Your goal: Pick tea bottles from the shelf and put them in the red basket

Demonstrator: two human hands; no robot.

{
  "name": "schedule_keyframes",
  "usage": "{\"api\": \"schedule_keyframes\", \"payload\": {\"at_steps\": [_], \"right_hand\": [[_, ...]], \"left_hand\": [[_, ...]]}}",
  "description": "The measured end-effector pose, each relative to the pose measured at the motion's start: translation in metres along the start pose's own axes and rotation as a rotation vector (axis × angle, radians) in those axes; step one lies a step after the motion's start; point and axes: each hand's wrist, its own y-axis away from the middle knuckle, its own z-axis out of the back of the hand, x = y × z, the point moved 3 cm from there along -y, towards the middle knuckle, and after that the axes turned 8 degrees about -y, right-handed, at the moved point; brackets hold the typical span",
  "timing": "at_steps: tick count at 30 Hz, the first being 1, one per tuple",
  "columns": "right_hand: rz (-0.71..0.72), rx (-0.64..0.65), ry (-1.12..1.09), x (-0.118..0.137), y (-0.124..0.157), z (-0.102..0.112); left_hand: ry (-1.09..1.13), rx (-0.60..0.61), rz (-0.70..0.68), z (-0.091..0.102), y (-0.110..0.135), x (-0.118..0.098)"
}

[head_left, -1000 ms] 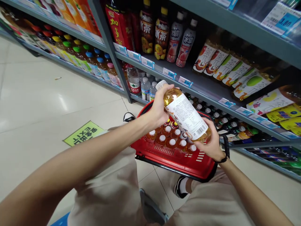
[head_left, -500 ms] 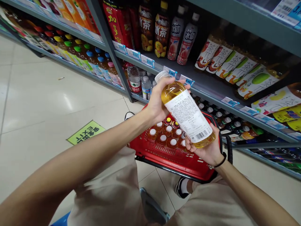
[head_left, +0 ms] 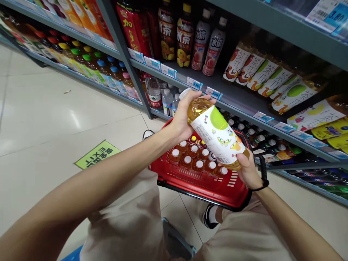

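Observation:
A bottle of amber tea drink [head_left: 217, 136], with a white cap and a white label showing a green fruit and butterflies, lies tilted between my two hands. My left hand [head_left: 185, 114] is closed round its neck and shoulder. Down at the base, my right hand [head_left: 247, 168] grips it with the thumb on the label's lower edge; its other fingers are hidden behind. Beneath the bottle stands a red shopping basket [head_left: 187, 183], holding several small white-capped bottles [head_left: 199, 165] of amber drink and a few yellow-capped ones [head_left: 193, 139].
A grey shelf [head_left: 236, 99] of drinks runs across ahead, with similar tea bottles [head_left: 268, 70] leaning at right. Iced tea bottles [head_left: 185, 40] stand further left. A green exit sign [head_left: 96, 155] marks the floor. My knees flank the basket.
The bottle has been turned about its length, so the text and barcode side has rolled away and the picture side faces me. My right hand has shifted its grip, thumb now on top.

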Motion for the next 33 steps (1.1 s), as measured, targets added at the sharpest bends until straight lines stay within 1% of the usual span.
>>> {"api": "schedule_keyframes", "payload": {"at_steps": [3, 8, 11, 14, 18, 20, 21, 22, 24, 27, 29, 30, 31, 33], "right_hand": [[0.099, 0.006, 0.098, 0.0, 0.002, 0.003], [0.308, 0.044, 0.3, 0.012, 0.006, -0.008], [0.463, 0.082, 0.437, 0.017, 0.008, -0.011], [0.636, 0.1, 0.722, 0.022, 0.008, -0.01], [0.925, 0.117, 1.181, 0.03, 0.009, -0.012], [0.999, 0.125, 1.281, 0.03, 0.009, -0.014], [0.994, 0.123, 1.283, 0.03, 0.008, -0.015], [0.964, 0.121, 1.256, 0.029, 0.008, -0.016], [0.831, 0.131, 1.146, 0.027, 0.006, -0.016], [0.524, 0.183, 0.829, 0.021, -0.002, -0.008], [0.254, 0.225, 0.546, 0.017, -0.009, 0.002], [0.095, 0.254, 0.399, 0.014, -0.013, 0.006], [-0.079, 0.3, 0.262, 0.011, -0.016, 0.009], [-0.409, 0.441, 0.045, 0.005, -0.018, 0.01]], "left_hand": [[-0.002, -0.017, 0.015, 0.005, -0.002, 0.004], [-0.033, 0.002, 0.018, 0.006, 0.0, 0.003], [-0.04, 0.005, 0.005, 0.005, 0.0, 0.002], [-0.05, -0.011, -0.001, 0.006, -0.003, 0.002], [-0.089, 0.013, 0.053, 0.009, -0.006, 0.007], [-0.092, 0.011, 0.069, 0.009, -0.006, 0.007], [-0.091, 0.003, 0.068, 0.009, -0.006, 0.007], [-0.089, -0.007, 0.063, 0.009, -0.005, 0.006], [-0.085, -0.019, 0.043, 0.008, -0.004, 0.003], [-0.067, -0.001, 0.008, 0.008, -0.004, -0.001], [-0.04, 0.032, -0.01, 0.008, -0.004, -0.002], [-0.022, 0.048, -0.019, 0.008, -0.004, -0.003], [-0.004, 0.062, -0.029, 0.008, -0.004, -0.003], [0.023, 0.087, -0.051, 0.007, -0.004, -0.002]]}}
